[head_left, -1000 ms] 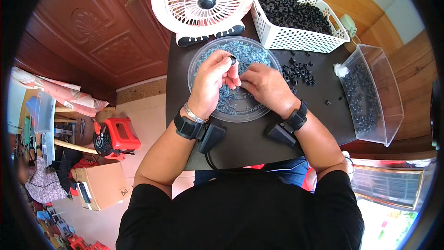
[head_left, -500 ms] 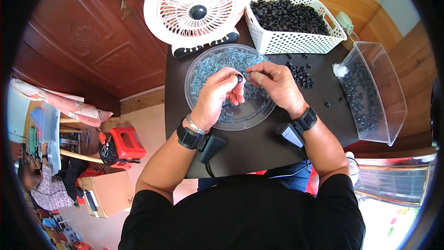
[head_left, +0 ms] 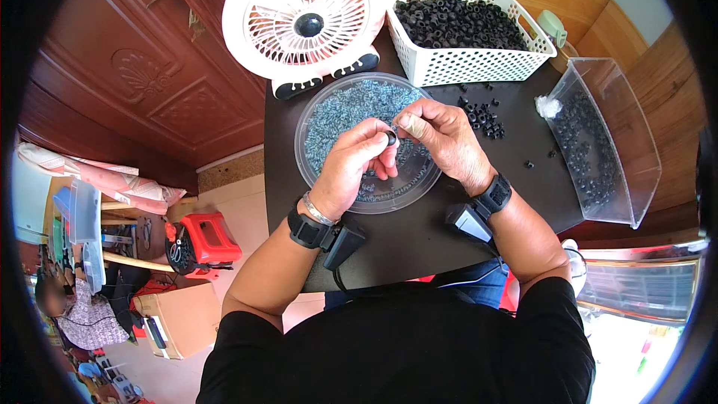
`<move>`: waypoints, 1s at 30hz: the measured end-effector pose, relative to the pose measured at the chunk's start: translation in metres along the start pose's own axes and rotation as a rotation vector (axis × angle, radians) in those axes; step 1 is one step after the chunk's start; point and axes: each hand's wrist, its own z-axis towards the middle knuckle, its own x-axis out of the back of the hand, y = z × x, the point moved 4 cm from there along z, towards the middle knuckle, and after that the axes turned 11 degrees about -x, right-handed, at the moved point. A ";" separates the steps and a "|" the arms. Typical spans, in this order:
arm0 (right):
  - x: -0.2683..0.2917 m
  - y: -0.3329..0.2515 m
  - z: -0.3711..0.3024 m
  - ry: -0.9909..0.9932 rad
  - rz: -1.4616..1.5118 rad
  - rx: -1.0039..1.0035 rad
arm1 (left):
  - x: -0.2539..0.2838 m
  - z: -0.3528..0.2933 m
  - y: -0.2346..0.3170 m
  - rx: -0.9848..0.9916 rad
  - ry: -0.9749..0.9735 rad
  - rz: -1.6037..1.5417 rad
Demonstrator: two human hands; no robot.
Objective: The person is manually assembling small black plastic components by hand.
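Note:
Between the thumb and fingers of my left hand (head_left: 350, 161) is a small round black part (head_left: 390, 138). My right hand (head_left: 446, 144) is closed in a pinch right beside it; whatever its fingertips hold is too small to make out. Both hands are above a round clear tray (head_left: 404, 198) full of small bluish clear pieces (head_left: 336, 116). Loose black parts (head_left: 482, 116) lie on the dark table to the right of the tray.
A white fan (head_left: 307, 22) stands behind the tray. Beside it is a white perforated basket (head_left: 471, 67) heaped with black parts. At the right stands a clear bin (head_left: 628, 157) with dark parts inside. A person (head_left: 90, 318) is at the far left.
My right hand has come closer to my left, its fingertips now next to the black part. The whole view has shifted slightly.

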 end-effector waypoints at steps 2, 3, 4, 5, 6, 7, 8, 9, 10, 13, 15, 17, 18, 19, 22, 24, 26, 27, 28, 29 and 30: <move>-0.002 -0.001 0.000 0.000 -0.005 0.005 | 0.001 0.000 -0.001 0.004 0.001 0.003; -0.004 -0.002 -0.001 -0.003 0.003 0.038 | 0.001 0.000 -0.001 0.007 0.000 0.006; -0.005 -0.003 -0.001 -0.006 0.011 0.070 | 0.002 0.000 -0.001 0.008 0.002 0.006; -0.006 -0.004 -0.002 -0.008 0.013 0.070 | 0.002 -0.001 0.000 0.004 -0.001 0.007; -0.007 -0.009 -0.004 0.008 -0.078 0.108 | 0.002 -0.001 0.000 0.001 -0.004 0.009; -0.007 -0.013 -0.006 0.025 -0.170 0.146 | 0.001 -0.001 0.000 0.002 -0.003 0.009; -0.007 -0.013 -0.006 0.025 -0.169 0.145 | 0.001 -0.002 -0.001 0.007 0.008 -0.008; -0.008 -0.017 -0.008 0.066 -0.290 0.243 | 0.001 -0.002 -0.002 0.012 0.018 -0.024; -0.007 -0.021 -0.010 0.109 -0.413 0.340 | 0.001 -0.002 -0.003 0.013 0.016 -0.025; -0.010 -0.027 -0.013 0.146 -0.565 0.493 | -0.002 -0.002 -0.006 0.010 0.018 -0.040; -0.017 -0.030 -0.017 0.184 -0.610 0.526 | -0.001 -0.004 -0.005 -0.013 0.137 -0.100; -0.022 -0.035 -0.020 0.219 -0.696 0.573 | -0.001 -0.004 -0.004 -0.039 0.177 -0.126; -0.023 -0.033 -0.020 0.237 -0.694 0.557 | -0.003 -0.004 -0.002 -0.054 0.195 -0.142; -0.023 -0.032 -0.019 0.241 -0.709 0.562 | -0.006 -0.004 -0.001 -0.051 0.132 -0.121; -0.019 -0.032 -0.018 0.251 -0.757 0.553 | -0.007 -0.003 -0.002 -0.067 0.101 -0.105; -0.017 -0.037 -0.020 0.210 -0.714 0.627 | -0.006 -0.001 0.000 -0.064 0.070 -0.104; -0.013 -0.037 -0.019 0.213 -0.729 0.634 | -0.004 0.000 0.000 -0.059 0.029 -0.096; -0.011 -0.038 -0.019 0.227 -0.711 0.647 | -0.003 0.000 0.002 -0.066 0.017 -0.073; -0.009 -0.039 -0.018 0.238 -0.693 0.663 | -0.002 0.000 0.003 -0.067 0.013 -0.074; -0.003 -0.041 -0.017 0.233 -0.724 0.626 | -0.001 -0.001 0.004 -0.079 0.019 -0.070; 0.006 -0.045 -0.017 0.262 -0.745 0.598 | -0.002 -0.001 0.006 -0.091 0.027 -0.065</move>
